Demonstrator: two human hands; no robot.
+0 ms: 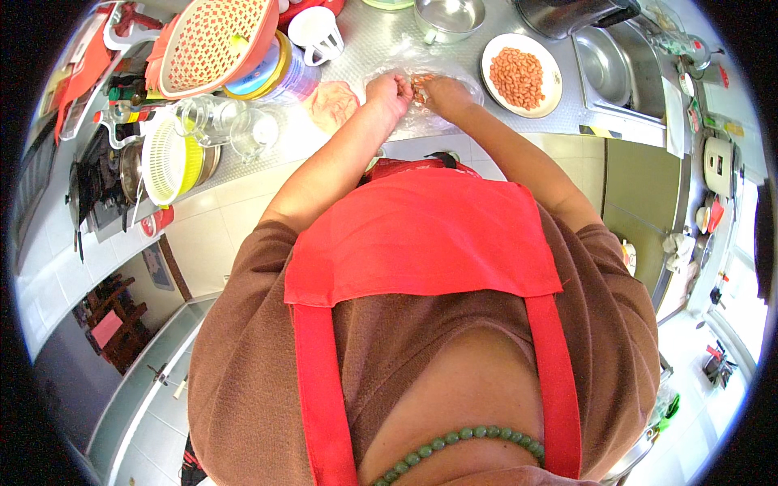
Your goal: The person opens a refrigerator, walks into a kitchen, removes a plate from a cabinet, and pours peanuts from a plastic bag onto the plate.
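Note:
A clear plastic bag [447, 118] with reddish-brown peanuts [419, 91] inside lies on the metal countertop in front of me. My left hand [390, 92] is closed on the left edge of the bag, fingers curled. My right hand [447, 97] reaches into or over the bag at the peanuts; its fingertips are partly hidden, so whether it grips any is unclear. Right of the bag, a white plate [552, 91] holds a heap of similar peanuts [518, 79]. A crumpled pinkish bag [332, 106] lies to the left of my left hand.
A metal bowl [450, 18] and a striped white mug [316, 35] stand behind the bag. Leftward are a colander [213, 45], a large tin [276, 73], glass jars [252, 130] and a white basket [163, 161]. A dark pitcher [556, 15] and a sink [647, 79] are at the right.

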